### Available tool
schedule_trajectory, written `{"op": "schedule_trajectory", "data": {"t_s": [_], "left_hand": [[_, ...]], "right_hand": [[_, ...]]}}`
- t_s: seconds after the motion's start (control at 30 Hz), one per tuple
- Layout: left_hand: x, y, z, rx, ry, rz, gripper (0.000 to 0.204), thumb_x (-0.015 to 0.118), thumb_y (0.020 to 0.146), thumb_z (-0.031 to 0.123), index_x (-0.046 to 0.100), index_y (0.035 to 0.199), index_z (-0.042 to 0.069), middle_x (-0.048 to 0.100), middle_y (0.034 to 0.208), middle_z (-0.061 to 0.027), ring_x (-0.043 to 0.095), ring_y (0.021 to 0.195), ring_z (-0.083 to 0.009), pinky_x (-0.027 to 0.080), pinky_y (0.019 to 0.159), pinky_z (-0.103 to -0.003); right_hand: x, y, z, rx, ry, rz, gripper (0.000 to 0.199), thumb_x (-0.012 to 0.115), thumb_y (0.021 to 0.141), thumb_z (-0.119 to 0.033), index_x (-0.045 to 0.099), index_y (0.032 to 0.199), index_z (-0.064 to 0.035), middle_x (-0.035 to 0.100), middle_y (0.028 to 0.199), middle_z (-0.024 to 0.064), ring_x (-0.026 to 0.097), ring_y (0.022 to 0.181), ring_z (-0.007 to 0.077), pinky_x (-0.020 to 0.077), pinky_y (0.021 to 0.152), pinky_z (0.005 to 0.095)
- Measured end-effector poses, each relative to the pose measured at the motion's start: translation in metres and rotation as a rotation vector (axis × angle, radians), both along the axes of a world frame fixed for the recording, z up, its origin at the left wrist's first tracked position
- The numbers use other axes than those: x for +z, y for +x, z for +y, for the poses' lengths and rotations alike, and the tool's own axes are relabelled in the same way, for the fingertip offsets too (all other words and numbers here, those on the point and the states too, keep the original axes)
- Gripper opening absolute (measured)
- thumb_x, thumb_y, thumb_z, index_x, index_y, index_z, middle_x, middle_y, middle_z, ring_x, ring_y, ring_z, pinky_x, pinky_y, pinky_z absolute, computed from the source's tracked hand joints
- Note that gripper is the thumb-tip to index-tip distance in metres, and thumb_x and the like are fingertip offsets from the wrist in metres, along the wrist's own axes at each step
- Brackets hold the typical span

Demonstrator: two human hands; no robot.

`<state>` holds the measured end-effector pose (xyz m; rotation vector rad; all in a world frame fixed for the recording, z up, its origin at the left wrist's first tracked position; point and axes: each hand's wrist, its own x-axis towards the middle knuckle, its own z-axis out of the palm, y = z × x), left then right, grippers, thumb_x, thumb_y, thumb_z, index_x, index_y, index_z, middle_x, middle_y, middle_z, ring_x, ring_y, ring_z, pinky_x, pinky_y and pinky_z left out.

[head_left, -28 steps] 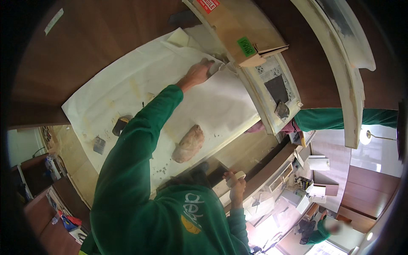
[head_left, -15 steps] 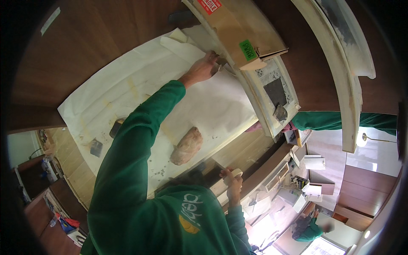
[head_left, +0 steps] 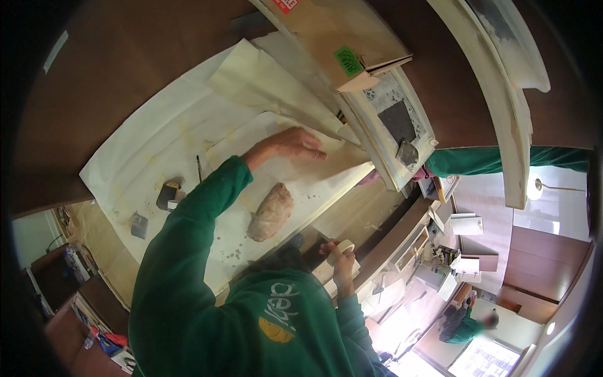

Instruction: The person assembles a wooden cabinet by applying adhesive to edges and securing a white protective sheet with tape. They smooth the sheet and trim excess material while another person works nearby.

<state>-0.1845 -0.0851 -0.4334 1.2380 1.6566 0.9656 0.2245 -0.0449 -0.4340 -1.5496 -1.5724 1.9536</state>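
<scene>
My left hand (head_left: 294, 144) hangs over a sheet of white paper (head_left: 138, 157), its fingers stretched out and nothing seen in them. Beyond it lies a loose, creased piece of pale yellowish paper (head_left: 270, 88). My right hand (head_left: 342, 261), held low near my body, grips a cream-coloured roll of tape (head_left: 342, 248). Between my hands a crumpled brownish lump (head_left: 271, 212), perhaps a cloth, rests on the white paper. Left of my left forearm are a dark block (head_left: 167, 193), a small grey square piece (head_left: 139, 225) and a thin dark brush-like stick (head_left: 199, 168).
A cardboard box (head_left: 339, 38) with a green label stands on a pale ledge at the upper right. Beside it, a dark square pad (head_left: 397, 120) lies on a spotted sheet. A co-worker's green sleeve (head_left: 468, 169) reaches in from the right; another person (head_left: 468, 327) is farther off.
My left hand has drawn back from beside the box toward me. More of the pale paper at the far side now lies opened out. My right hand still holds the tape.
</scene>
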Motion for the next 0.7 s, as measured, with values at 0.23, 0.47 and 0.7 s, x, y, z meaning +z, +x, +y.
{"op": "schedule_trajectory", "data": {"t_s": [0.23,0.47,0.7], "left_hand": [[-0.043,0.039,-0.012,0.201,0.078,0.428,0.045,0.077,0.087,0.034,0.071,0.112,-0.003,0.07,0.116,-0.0196,0.065,0.11,-0.0365,0.051,0.097,-0.043],[-0.01,0.031,0.019,0.419,0.208,0.609,0.04,0.076,0.085,0.021,0.068,0.117,-0.002,0.069,0.119,-0.0182,0.064,0.112,-0.0362,0.051,0.098,-0.044],[-0.057,-0.034,0.064,0.207,-0.13,0.948,0.033,0.07,0.084,0.015,0.071,0.115,0.006,0.068,0.12,-0.0176,0.063,0.111,-0.0365,0.049,0.098,-0.049]], "right_hand": [[0.002,-0.014,0.03,-0.117,0.005,0.074,0.033,0.069,0.096,-0.017,0.06,0.117,0.007,0.072,0.096,0.0186,0.072,0.079,0.0253,0.0558,0.071,0.0333],[0.005,-0.044,0.05,-0.109,0.013,0.289,0.036,0.066,0.096,-0.013,0.055,0.123,0.008,0.072,0.097,0.0203,0.072,0.083,0.0262,0.0568,0.073,0.0341],[0.004,-0.041,0.046,0.059,0.028,0.225,0.055,0.067,0.092,-0.01,0.044,0.138,0.011,0.074,0.101,0.0169,0.073,0.084,0.0231,0.0563,0.076,0.0331]]}}
